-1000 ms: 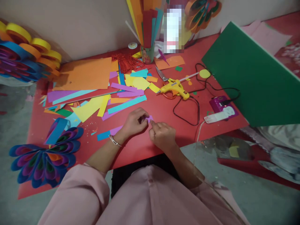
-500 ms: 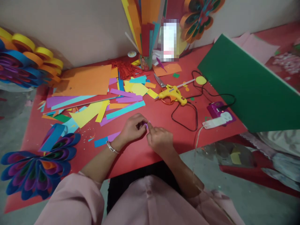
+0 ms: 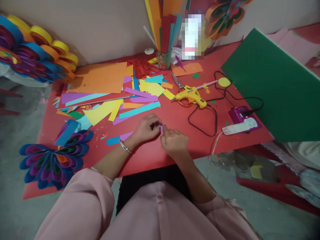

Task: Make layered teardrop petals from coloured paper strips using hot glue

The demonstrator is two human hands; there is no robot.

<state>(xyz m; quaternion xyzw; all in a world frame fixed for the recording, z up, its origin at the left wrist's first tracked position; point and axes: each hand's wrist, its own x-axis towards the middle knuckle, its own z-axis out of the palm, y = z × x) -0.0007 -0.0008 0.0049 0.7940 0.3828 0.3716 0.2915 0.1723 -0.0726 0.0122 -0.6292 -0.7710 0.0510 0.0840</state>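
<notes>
Left hand (image 3: 148,128) and right hand (image 3: 175,142) are pinching purple paper (image 3: 161,128); the glue gun (image 3: 192,96) is lying at their one o'clock.

Between the left hand (image 3: 149,128) and right hand (image 3: 174,141), at mid-frame, fingers cover most of a purple paper piece (image 3: 161,128); its shape cannot be told, nor whether the right thumb grips it. The left wrist hides the end of a purple strip (image 3: 126,136). The glue gun (image 3: 191,96) covers part of the scissors (image 3: 177,81). Pixelation blurs a bright patch (image 3: 193,36) at upper centre-right. The top edge crops tall paper strips (image 3: 167,31) and an orange loop flower (image 3: 213,30); the left edge crops another looped piece (image 3: 42,49), the right edge a green board (image 3: 270,90). Specks (image 3: 103,137) on the desk (image 3: 147,151), left of centre, are too small to identify.
</notes>
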